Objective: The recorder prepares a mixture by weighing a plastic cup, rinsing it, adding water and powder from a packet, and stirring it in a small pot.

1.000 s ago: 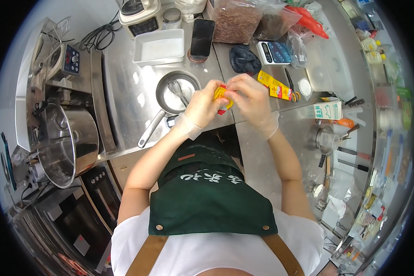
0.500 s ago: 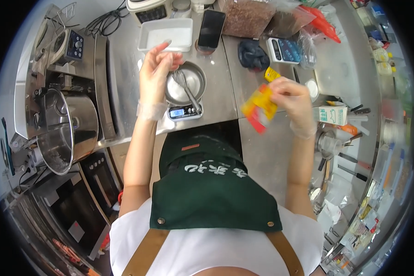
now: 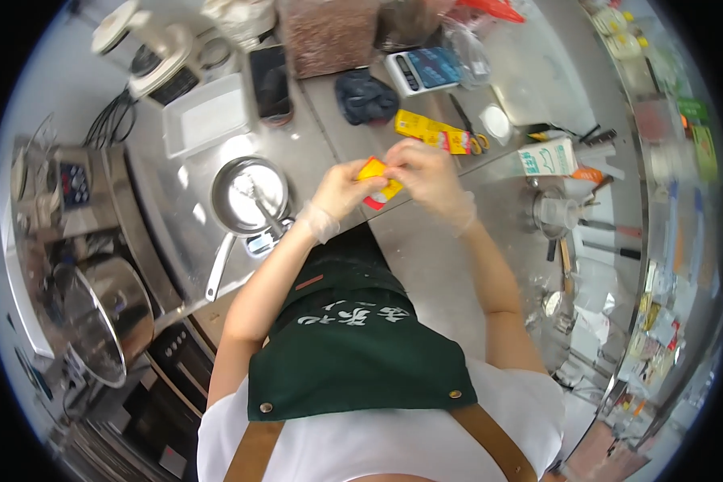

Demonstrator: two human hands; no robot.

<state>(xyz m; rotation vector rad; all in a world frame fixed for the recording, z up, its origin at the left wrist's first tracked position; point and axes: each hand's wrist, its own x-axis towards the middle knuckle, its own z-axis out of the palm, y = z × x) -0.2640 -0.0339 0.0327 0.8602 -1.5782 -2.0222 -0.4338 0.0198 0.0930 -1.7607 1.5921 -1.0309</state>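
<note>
A small yellow and red packet (image 3: 372, 170) is pinched between my two hands over the front of the steel counter. My left hand (image 3: 339, 193) grips its left side, and my right hand (image 3: 428, 178) has its fingers closed at the upper right part. Both hands wear clear thin gloves. To the left, a metal pan (image 3: 219, 197) with a whisk (image 3: 267, 215) inside sits on a small scale (image 3: 259, 243). Just beyond my right hand lies a yellow strip of packets (image 3: 422, 128), beside scissors (image 3: 477, 143).
A white tray (image 3: 206, 116) and a phone (image 3: 271, 80) stand at the back left. Behind my hands are a dark crumpled bag (image 3: 365, 98) and a white scale (image 3: 424, 71). A carton (image 3: 547, 157) stands right. A large steel pot (image 3: 124, 309) is far left.
My left hand has left the pan area and moved right to take hold of the packet. My right hand has brought the packet leftward. The view has swung to the right.
</note>
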